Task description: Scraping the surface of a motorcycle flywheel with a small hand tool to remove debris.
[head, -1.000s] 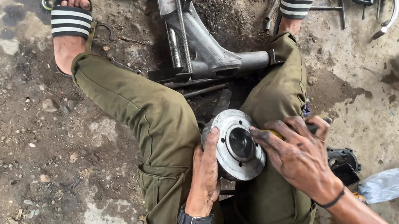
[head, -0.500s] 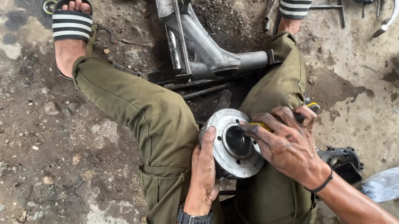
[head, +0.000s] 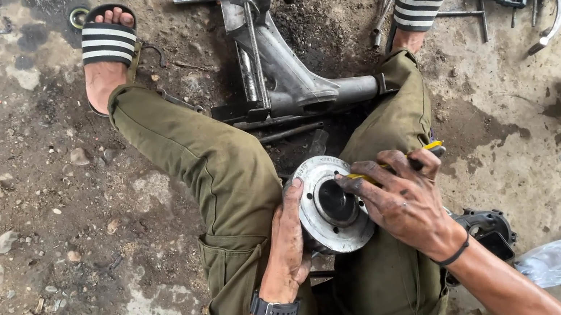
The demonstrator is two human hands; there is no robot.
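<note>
Centre frame, on the lap: left hand (head: 286,248) fingers clasp the disc (head: 331,205) rim; right hand (head: 403,199) grips a yellow tool (head: 431,146) at its hub, work seemingly midway, hub not freed

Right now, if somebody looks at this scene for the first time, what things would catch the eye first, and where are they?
First is the round metal hub in the person's lap, steadied at its rim by the left hand while the greasy right hand works at its centre with a yellow-handled tool. Next is the grey metal arm on the dirty ground between the legs. The striped sandals stand out at the top.
</note>
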